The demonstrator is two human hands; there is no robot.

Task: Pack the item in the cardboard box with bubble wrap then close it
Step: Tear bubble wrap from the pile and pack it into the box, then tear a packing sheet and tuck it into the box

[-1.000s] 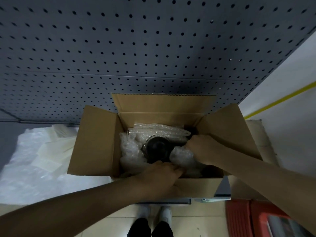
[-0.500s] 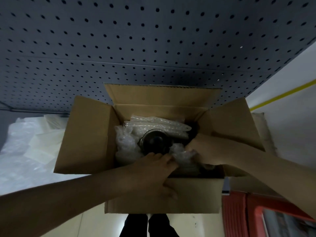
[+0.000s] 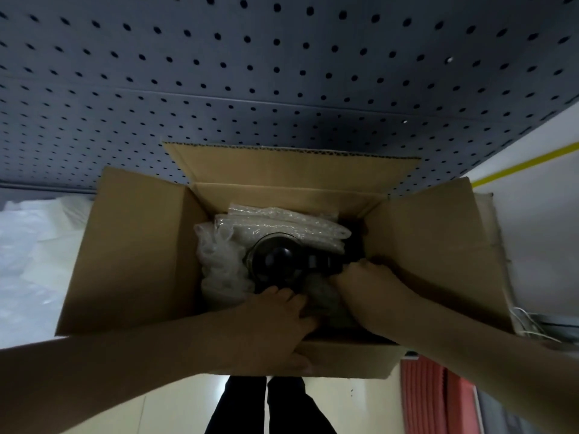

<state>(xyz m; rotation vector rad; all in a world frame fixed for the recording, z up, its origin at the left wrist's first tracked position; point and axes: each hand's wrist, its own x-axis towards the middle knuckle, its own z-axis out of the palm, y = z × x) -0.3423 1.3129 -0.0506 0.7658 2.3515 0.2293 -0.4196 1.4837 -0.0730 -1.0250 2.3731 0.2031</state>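
Observation:
An open cardboard box [image 3: 134,255] stands in front of me with all flaps up. Inside lies a dark round item [image 3: 274,260] with a black handle part to its right. Bubble wrap [image 3: 219,264] is packed on its left side and more folded wrap lies behind it. My left hand [image 3: 275,321] reaches over the near wall, fingers resting on crumpled wrap at the front of the box. My right hand [image 3: 366,283] is inside at the right, fingers curled down onto the same wrap beside the item. The box bottom is hidden.
A blue-grey pegboard [image 3: 282,73] rises behind the box. Loose sheets of bubble wrap [image 3: 31,252] lie on the surface to the left. A red crate [image 3: 438,399] sits at the lower right below the table edge. My legs show beneath the box.
The view has come closer to the box. Both hands have pushed the front piece of bubble wrap lower beside the item, and the black handle part now shows.

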